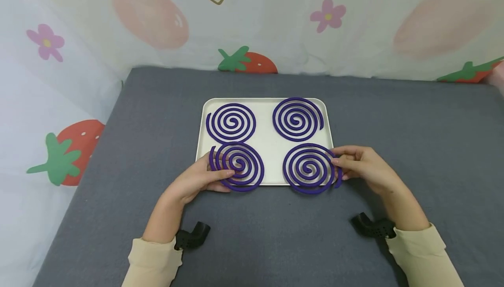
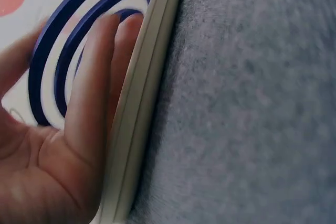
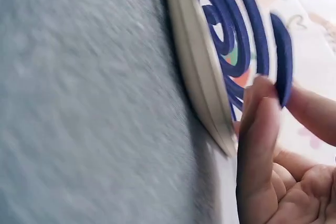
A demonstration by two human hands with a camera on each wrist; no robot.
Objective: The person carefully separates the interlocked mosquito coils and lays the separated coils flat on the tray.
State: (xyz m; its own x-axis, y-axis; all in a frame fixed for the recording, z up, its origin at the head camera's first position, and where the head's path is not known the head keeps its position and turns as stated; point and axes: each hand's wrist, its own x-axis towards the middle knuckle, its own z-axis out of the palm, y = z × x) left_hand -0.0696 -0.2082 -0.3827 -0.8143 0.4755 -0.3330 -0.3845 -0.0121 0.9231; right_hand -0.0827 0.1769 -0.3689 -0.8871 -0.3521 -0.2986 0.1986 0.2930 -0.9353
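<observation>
Four purple mosquito coils lie at a pale tray (image 1: 269,123), two far and two near. My left hand (image 1: 197,178) pinches the near left coil (image 1: 239,163), its thumb across the top and other fingers beneath. In the left wrist view, that coil (image 2: 38,82) is tilted up above the tray's edge. At the right, the near right coil (image 1: 309,167) is pinched at its outer end by my right hand (image 1: 366,164); it overhangs the tray's front and right edges. The far left coil (image 1: 233,122) and far right coil (image 1: 295,121) rest on the tray, touched by neither hand.
A grey cloth (image 1: 271,243) covers the table under the tray. Behind and to the left hangs a white curtain (image 1: 275,20) printed with fruit and flowers. Each wrist carries a black camera mount, the left mount (image 1: 193,236) and the right mount (image 1: 372,225).
</observation>
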